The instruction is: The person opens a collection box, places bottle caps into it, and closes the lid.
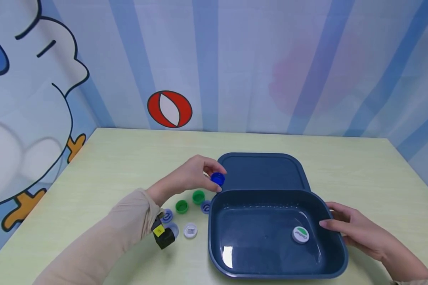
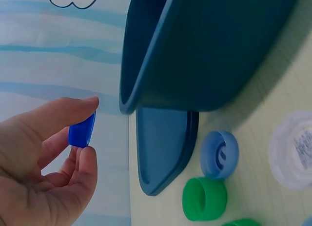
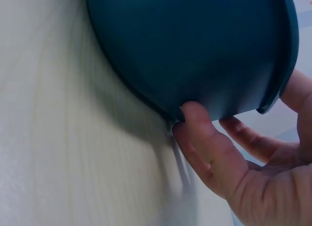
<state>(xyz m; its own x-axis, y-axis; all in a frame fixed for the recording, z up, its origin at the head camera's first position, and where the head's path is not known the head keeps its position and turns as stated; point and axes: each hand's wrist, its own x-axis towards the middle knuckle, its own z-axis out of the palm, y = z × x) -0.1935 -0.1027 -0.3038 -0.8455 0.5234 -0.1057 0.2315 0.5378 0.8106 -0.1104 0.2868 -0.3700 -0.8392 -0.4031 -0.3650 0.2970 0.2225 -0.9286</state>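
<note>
Hovering near the far left corner of the tub (image 1: pixel 256 241), a dark blue cap (image 1: pixel 218 179) is pinched by the left hand (image 1: pixel 194 175). The tub's right side is gripped by the right hand (image 1: pixel 362 231). Inside it, a green-and-white cap (image 1: pixel 300 235) is seen; green caps (image 1: pixel 182 206) are scattered left of it, a lid (image 1: pixel 265 171) behind it.

A pale yellow, wood-grained table (image 1: pixel 135 148) meets a light blue backdrop (image 1: pixel 249 79) with broad darker blue stripes. Printed low on it, just above the table's far edge, is a red-and-white oval ball (image 1: pixel 169 109) outlined in black. To the left spreads a large white cartoon figure (image 1: pixel 32 103) with orange feet (image 1: pixel 26 206); a faint pink patch (image 1: pixel 314 75) shows towards the right.
</note>
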